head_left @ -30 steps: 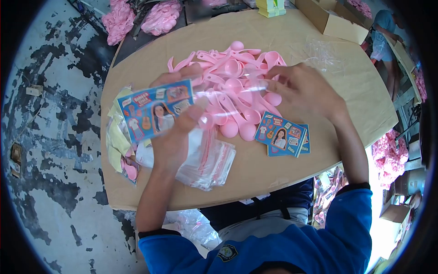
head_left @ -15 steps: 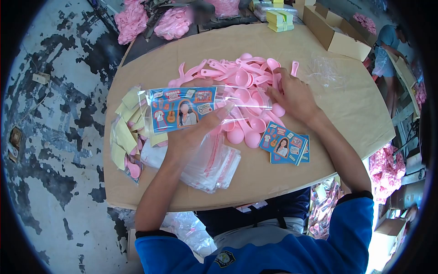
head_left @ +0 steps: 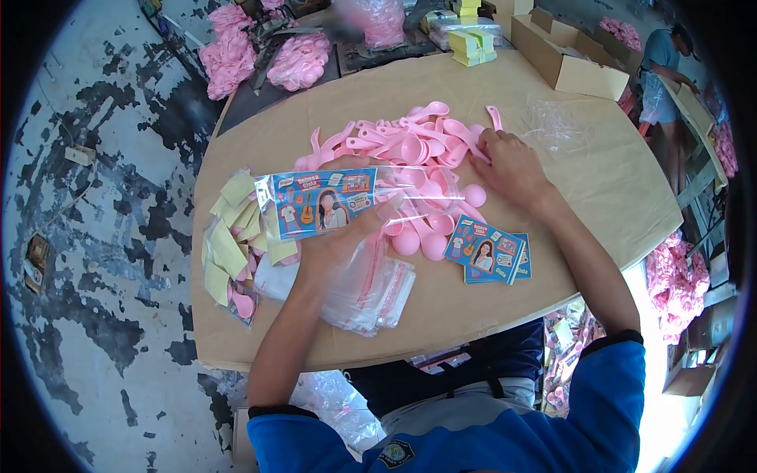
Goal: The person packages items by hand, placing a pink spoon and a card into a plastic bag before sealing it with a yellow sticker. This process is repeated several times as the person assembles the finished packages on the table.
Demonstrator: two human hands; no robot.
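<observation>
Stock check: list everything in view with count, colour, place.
Round plastic spoons: many, pink, centre
Printed card in bag: one, blue, held
Square printed cards: pile, blue, right
Flat plastic bags: stack, clear, near left
Bagged paper slips: many, yellow, left
Crumpled plastic film: some, clear, right
Paper stacks: several, yellow, far
Cardboard boxes: several, brown, right
Bagged bundles: several, pink, background
Papered table: one, brown, centre
Person: one, blue clothes, upper right
Left hand: one, bare, holding card
Right hand: one, bare, at spoons

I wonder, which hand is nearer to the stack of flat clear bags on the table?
Left: the left hand, holding a bagged blue card, is close by the stack. The right hand is farther off, at the right side of the pink spoons.
</observation>
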